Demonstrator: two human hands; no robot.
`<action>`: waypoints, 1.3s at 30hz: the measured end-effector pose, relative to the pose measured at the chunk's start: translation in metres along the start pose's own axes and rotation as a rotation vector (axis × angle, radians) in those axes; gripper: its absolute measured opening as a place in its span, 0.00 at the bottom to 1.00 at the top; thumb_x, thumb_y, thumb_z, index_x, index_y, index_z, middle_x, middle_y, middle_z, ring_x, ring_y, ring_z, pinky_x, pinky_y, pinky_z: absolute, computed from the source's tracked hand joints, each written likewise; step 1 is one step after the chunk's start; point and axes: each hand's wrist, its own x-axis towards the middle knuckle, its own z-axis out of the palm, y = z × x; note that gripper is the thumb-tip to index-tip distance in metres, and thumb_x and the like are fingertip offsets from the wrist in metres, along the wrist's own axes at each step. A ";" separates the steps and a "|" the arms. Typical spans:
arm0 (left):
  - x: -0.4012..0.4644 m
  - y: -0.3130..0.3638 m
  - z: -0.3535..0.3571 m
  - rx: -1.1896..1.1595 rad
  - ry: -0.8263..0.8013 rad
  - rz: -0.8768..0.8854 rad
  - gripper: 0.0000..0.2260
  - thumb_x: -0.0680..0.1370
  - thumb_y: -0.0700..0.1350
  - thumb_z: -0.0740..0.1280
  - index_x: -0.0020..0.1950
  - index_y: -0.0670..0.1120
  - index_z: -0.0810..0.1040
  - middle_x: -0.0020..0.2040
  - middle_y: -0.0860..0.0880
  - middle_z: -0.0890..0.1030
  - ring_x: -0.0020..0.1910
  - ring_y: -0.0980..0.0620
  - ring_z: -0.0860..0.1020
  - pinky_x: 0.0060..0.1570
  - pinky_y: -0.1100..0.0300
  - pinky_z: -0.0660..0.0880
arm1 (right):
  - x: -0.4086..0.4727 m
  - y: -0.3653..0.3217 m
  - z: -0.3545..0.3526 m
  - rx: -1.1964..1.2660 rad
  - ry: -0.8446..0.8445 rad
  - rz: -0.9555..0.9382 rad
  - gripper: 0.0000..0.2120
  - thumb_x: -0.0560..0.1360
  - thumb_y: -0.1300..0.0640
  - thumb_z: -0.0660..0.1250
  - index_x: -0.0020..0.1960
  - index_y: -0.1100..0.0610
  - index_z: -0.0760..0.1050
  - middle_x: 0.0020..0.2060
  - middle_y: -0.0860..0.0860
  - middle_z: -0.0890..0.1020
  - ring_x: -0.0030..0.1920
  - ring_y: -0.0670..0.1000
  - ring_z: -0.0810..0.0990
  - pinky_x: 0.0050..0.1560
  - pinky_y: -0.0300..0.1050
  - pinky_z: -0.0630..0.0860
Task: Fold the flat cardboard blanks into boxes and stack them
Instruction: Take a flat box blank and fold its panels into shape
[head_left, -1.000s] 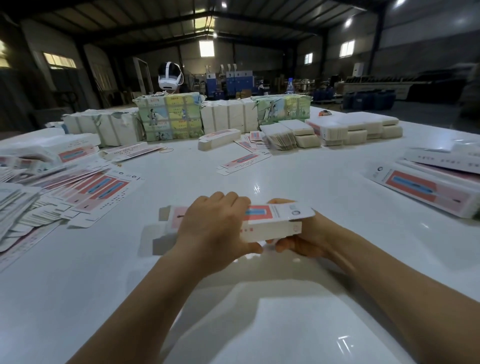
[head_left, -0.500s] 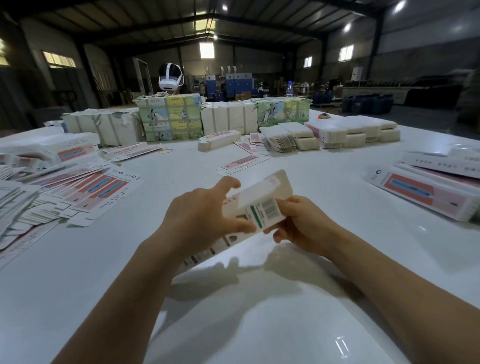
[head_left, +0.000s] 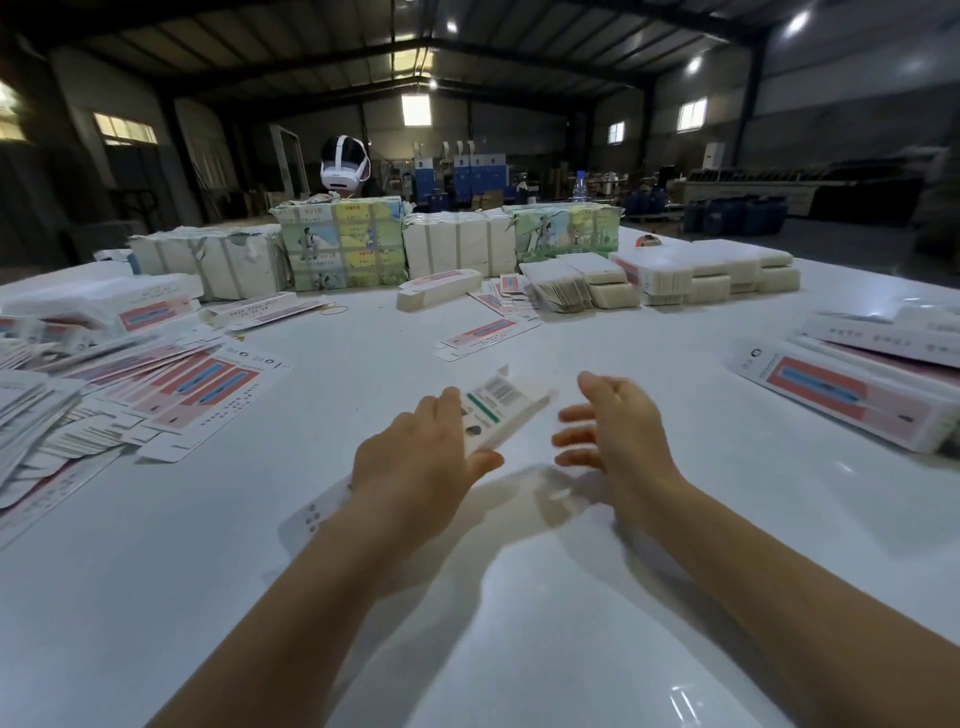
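Head view: white table seen from above and behind two bare forearms; warehouse hall beyond
Left hand: grips the box from its near-left side; fingers curled over the far edge, thumb pressed under the near edge
Box: half-formed, long and narrow, raised above the table and tilted, far end higher; barcode panel facing up; near end hidden behind the left wrist, a printed flap showing there
Right hand: just beside the box's right end, not touching; fingers loosely spread and blurred, palm turned toward the box; holds nothing
Flat blanks: fanned in a loose heap at the table's left, red-and-blue print up
Single blank: lies flat beyond the hands, well apart from them
Folded boxes: stacked at the right edge of the table
Far row: wrapped bundles and white blank stacks along the far edge; bottle behind them
Headset: white, worn by a person behind the bundles
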 end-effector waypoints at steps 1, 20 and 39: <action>0.000 -0.003 -0.001 -0.052 -0.014 -0.038 0.30 0.76 0.65 0.57 0.71 0.49 0.58 0.62 0.51 0.71 0.57 0.49 0.73 0.43 0.54 0.69 | -0.002 0.002 -0.002 -0.138 0.071 -0.215 0.12 0.77 0.53 0.65 0.58 0.58 0.72 0.41 0.52 0.78 0.33 0.47 0.79 0.33 0.43 0.77; -0.003 0.007 -0.001 -0.169 -0.033 0.001 0.25 0.76 0.66 0.56 0.67 0.53 0.62 0.60 0.53 0.73 0.51 0.52 0.74 0.43 0.56 0.76 | -0.025 0.010 0.006 -0.597 -0.066 -0.577 0.11 0.78 0.58 0.65 0.59 0.50 0.80 0.46 0.33 0.72 0.61 0.49 0.66 0.64 0.49 0.68; -0.002 -0.001 -0.002 0.035 -0.057 0.128 0.27 0.78 0.60 0.56 0.73 0.50 0.54 0.66 0.50 0.67 0.61 0.49 0.65 0.57 0.54 0.67 | -0.013 0.014 0.003 -0.598 -0.375 -0.431 0.33 0.78 0.68 0.54 0.77 0.46 0.48 0.64 0.40 0.67 0.73 0.50 0.61 0.73 0.59 0.57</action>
